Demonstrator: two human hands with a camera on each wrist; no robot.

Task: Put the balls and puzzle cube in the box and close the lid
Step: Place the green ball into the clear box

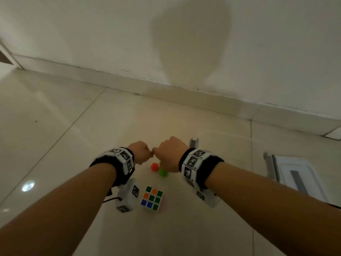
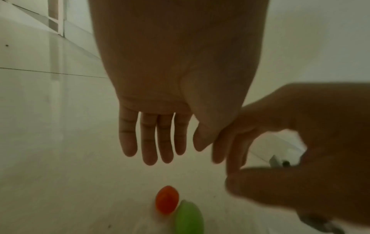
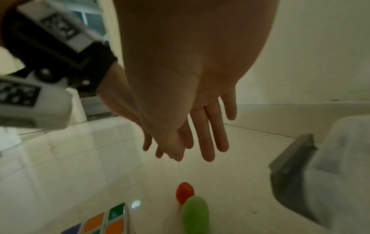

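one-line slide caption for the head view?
Both empty hands, left and right, hover over red ball, green ball and puzzle cube.

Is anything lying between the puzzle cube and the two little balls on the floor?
No. In the head view, only bare floor tile separates the puzzle cube from the red ball and green ball.

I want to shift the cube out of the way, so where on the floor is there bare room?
Bare tile runs left of the puzzle cube, out to the wall. Tile is also free between the green ball and the box. It is crowded under both hands, where the red ball lies beside the green one.
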